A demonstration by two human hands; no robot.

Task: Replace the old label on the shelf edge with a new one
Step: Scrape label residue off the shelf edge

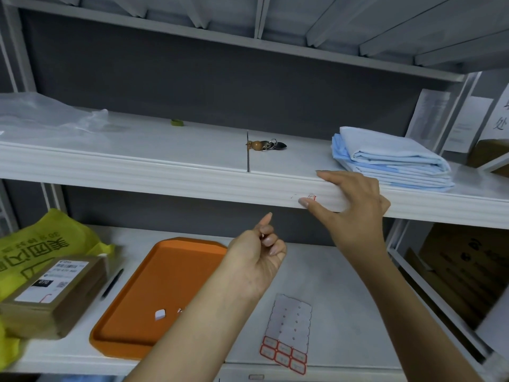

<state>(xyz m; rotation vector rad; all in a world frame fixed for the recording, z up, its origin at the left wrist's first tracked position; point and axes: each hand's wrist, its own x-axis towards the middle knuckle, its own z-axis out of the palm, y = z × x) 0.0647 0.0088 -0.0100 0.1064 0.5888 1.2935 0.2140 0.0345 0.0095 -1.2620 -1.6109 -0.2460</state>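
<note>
Label remnant point(312, 197) on the shelf edge point(192, 186): right hand point(355, 208) spreads straight fingers over the edge, thumb touching the remnant; left hand point(256, 257) curled below, can't tell if it holds anything.

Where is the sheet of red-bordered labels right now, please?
In the head view, the sheet of red-bordered labels lies flat on the lower white shelf, right of the orange plastic tray, near the front edge.
</note>
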